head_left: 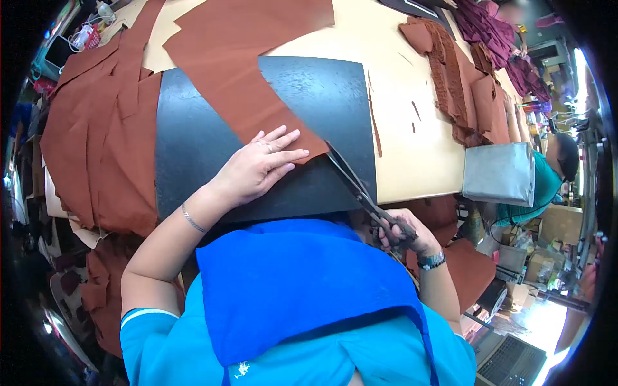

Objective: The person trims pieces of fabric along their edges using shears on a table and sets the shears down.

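brown cloth under the left hand, scissors at its corner

the work is on a wide pale table, and on it, nearest to the person, lies a black board with a smooth, slightly shiny surface. to the left, a large brown fabric pile hangs over the table edge. farther to the right there are gathered brown pieces, and beyond them some purple cloth. a grey metallic box is at the right edge of the table, and just beside it is a co-worker in a green top. the person wears a blue apron.

the left hand is spread flat, with fingers extended and a little apart; it presses on the cloth but does not grasp it. the right hand is closed around the handles of the dark scissors. the blades look only a little apart, pointing away from the body.

the brown cloth piece lies across the board and continues onto the table. its near end is under the left fingers, and its right corner meets the scissor tips; whether it is between the blades, i cannot tell.
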Demonstrator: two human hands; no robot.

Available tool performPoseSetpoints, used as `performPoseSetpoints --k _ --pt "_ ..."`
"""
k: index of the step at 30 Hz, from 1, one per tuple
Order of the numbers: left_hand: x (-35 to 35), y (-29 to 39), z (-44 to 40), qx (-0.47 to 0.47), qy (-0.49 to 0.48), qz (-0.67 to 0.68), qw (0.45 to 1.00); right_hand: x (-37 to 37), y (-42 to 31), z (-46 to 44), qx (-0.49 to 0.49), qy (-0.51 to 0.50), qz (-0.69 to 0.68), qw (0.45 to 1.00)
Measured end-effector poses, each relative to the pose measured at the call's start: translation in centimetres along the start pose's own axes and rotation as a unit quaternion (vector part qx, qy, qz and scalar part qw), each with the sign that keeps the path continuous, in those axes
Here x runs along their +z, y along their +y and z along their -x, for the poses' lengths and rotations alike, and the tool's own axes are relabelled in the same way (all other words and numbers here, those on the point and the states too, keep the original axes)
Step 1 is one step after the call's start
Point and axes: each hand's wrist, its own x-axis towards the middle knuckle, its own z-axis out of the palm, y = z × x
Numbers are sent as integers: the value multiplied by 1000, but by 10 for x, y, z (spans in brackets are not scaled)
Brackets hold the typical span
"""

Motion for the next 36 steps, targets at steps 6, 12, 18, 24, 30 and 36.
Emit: performPoseSetpoints --k 6,12,18,24,30,36 --pt "2 5 12 38 -45 -9 998 2 0 -22 3 10 -77 997" --pt "1 7 13 43 -51 7 998 0 -12 -32 12 -25 -3 1000" --pt "0 6 14 28 -42 29 998 -1 -6 -23 1 -2 -44 999" --pt "2 7 14 41 -56 -9 998 6 -17 -20 9 4 9 1000" --pt "3 5 13 55 -55 -33 996 -10 -7 -17 17 -9 18 1000" --pt "0 8 6 -7 -1 46 999 -11 -8 -11 44 2 36 998"
